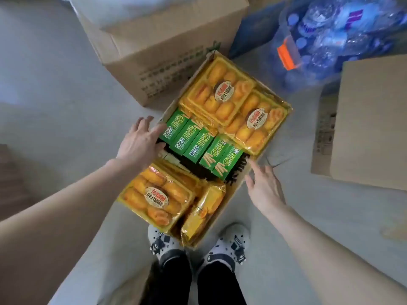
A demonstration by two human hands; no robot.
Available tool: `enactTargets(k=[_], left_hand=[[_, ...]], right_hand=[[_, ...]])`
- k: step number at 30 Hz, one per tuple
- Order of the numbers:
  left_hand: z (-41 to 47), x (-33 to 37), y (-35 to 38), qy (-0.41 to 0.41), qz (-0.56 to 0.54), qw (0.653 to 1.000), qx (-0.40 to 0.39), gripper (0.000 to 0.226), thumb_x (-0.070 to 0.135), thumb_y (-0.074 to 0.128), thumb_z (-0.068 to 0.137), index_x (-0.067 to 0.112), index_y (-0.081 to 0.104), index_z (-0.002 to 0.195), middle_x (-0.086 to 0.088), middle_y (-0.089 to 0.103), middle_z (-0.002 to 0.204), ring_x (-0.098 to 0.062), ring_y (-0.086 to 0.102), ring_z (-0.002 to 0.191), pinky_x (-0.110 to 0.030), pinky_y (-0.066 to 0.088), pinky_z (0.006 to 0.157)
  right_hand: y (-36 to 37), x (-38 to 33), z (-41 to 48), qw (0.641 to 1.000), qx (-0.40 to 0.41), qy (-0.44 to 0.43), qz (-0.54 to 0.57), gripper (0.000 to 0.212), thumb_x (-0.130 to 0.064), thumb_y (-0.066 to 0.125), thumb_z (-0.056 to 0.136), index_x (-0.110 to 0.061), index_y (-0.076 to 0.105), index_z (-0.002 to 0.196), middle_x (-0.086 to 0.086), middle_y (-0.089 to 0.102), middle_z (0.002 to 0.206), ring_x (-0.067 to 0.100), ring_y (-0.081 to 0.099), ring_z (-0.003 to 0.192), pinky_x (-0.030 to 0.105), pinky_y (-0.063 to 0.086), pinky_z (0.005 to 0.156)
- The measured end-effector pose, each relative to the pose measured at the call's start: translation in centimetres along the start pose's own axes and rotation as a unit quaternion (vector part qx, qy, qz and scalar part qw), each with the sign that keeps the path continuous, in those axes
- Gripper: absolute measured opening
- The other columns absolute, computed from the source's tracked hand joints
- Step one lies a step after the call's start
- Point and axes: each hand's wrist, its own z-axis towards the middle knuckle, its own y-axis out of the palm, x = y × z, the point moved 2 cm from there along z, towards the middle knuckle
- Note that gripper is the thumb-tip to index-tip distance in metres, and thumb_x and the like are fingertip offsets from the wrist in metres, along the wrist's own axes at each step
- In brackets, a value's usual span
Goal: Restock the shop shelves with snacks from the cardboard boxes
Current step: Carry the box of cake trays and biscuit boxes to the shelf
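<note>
An open cardboard box [239, 179] full of snacks lies on the floor in front of my feet. Inside are yellow trays of cakes [222, 91], a row of green snack cartons [198, 144] across the middle, and a yellow bag [203, 212] at the near corner. My left hand [141, 142] reaches over the box's left edge with fingers straight, its fingertips at the leftmost green carton. My right hand [263, 187] hovers at the box's right wall, fingers spread and relaxed, holding nothing.
A large closed cardboard box [163, 47] stands behind the snack box. A shrink-wrapped pack of water bottles [334, 38] lies at the back right. Another cardboard box [370, 119] sits to the right. My two shoes [198, 245] stand at the box's near corner.
</note>
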Motion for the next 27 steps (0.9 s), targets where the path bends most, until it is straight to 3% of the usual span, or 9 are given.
enactTargets(k=[2, 4, 8, 10, 13, 15, 20, 24, 27], left_hand=[[2.2, -0.7, 1.8, -0.010, 0.011, 1.000, 0.002, 0.054, 0.034, 0.053, 0.098, 0.032, 0.033, 0.149, -0.018, 0.027, 0.155, -0.043, 0.032, 0.138, -0.056, 0.044, 0.101], [4.3, -1.2, 3.2, -0.006, 0.013, 1.000, -0.002, 0.053, 0.031, 0.049, 0.101, 0.031, 0.030, 0.150, -0.017, 0.033, 0.152, -0.044, 0.051, 0.120, -0.051, 0.052, 0.087], [6.9, -2.2, 4.8, -0.024, 0.008, 1.000, -0.002, 0.048, 0.020, 0.046, 0.103, 0.035, 0.036, 0.147, -0.018, 0.064, 0.111, -0.033, 0.064, 0.078, -0.043, 0.056, 0.068], [7.5, -2.4, 5.1, -0.042, 0.010, 0.999, -0.009, 0.049, 0.017, 0.042, 0.104, 0.040, 0.036, 0.147, -0.016, 0.064, 0.091, -0.027, 0.060, 0.065, -0.040, 0.056, 0.061], [7.3, -2.5, 5.2, -0.025, -0.007, 1.000, -0.009, 0.047, 0.025, 0.039, 0.106, 0.045, 0.032, 0.148, -0.011, 0.062, 0.083, -0.017, 0.051, 0.053, -0.032, 0.048, 0.055], [6.6, -2.6, 5.0, -0.024, -0.008, 1.000, -0.012, 0.049, 0.024, 0.039, 0.106, 0.046, 0.030, 0.149, -0.012, 0.065, 0.083, -0.017, 0.051, 0.052, -0.031, 0.047, 0.055], [2.1, -0.7, 3.0, -0.045, -0.027, 0.998, -0.040, 0.052, 0.024, 0.041, 0.104, 0.047, 0.029, 0.149, -0.013, 0.058, 0.081, -0.027, 0.054, 0.064, -0.035, 0.049, 0.064], [-2.9, 2.4, -0.6, -0.065, -0.054, 0.995, -0.062, 0.052, 0.023, 0.044, 0.102, 0.042, 0.033, 0.149, -0.023, 0.060, 0.085, -0.040, 0.063, 0.082, -0.040, 0.051, 0.076], [-5.9, 4.5, -3.7, -0.071, -0.058, 0.993, -0.073, 0.051, 0.025, 0.044, 0.102, 0.042, 0.032, 0.149, -0.025, 0.061, 0.087, -0.042, 0.063, 0.084, -0.041, 0.051, 0.079]], right_hand=[[1.9, 0.2, 2.3, 0.999, 0.011, 0.028, 0.027, 0.046, -0.030, 0.045, 0.104, -0.032, 0.034, 0.149, 0.017, 0.051, 0.132, 0.036, 0.061, 0.109, 0.044, 0.050, 0.088], [3.8, 0.5, 4.0, 0.998, 0.024, 0.036, 0.046, 0.042, -0.027, 0.049, 0.103, -0.027, 0.041, 0.144, 0.017, 0.057, 0.124, 0.037, 0.063, 0.101, 0.047, 0.052, 0.084], [6.3, 1.3, 5.2, 0.994, 0.050, 0.051, 0.085, 0.028, -0.019, 0.053, 0.102, -0.022, 0.052, 0.130, 0.014, 0.066, 0.091, 0.031, 0.058, 0.088, 0.036, 0.042, 0.069], [6.7, 1.4, 5.5, 0.987, 0.055, 0.091, 0.116, 0.028, -0.016, 0.052, 0.102, -0.025, 0.054, 0.128, 0.011, 0.061, 0.086, 0.029, 0.051, 0.093, 0.038, 0.042, 0.072], [6.2, 1.0, 4.8, 0.980, 0.061, 0.118, 0.149, 0.034, -0.013, 0.050, 0.101, -0.026, 0.051, 0.133, 0.014, 0.062, 0.098, 0.033, 0.051, 0.111, 0.046, 0.046, 0.087], [5.7, 1.1, 4.0, 0.981, 0.072, 0.107, 0.144, 0.038, -0.011, 0.050, 0.101, -0.023, 0.048, 0.137, 0.017, 0.067, 0.102, 0.033, 0.055, 0.110, 0.046, 0.046, 0.088], [3.4, 2.1, 0.5, 0.984, 0.117, 0.074, 0.109, 0.042, -0.010, 0.056, 0.098, -0.019, 0.050, 0.139, 0.014, 0.073, 0.088, 0.033, 0.067, 0.085, 0.039, 0.052, 0.078], [-0.3, 2.6, -3.9, 0.986, 0.125, 0.069, 0.092, 0.041, -0.011, 0.057, 0.098, -0.020, 0.052, 0.138, 0.012, 0.073, 0.088, 0.032, 0.069, 0.080, 0.031, 0.049, 0.070], [-3.7, 2.8, -7.1, 0.984, 0.148, 0.052, 0.081, 0.038, -0.009, 0.060, 0.096, -0.017, 0.058, 0.133, 0.014, 0.075, 0.092, 0.035, 0.070, 0.080, 0.036, 0.053, 0.071]])
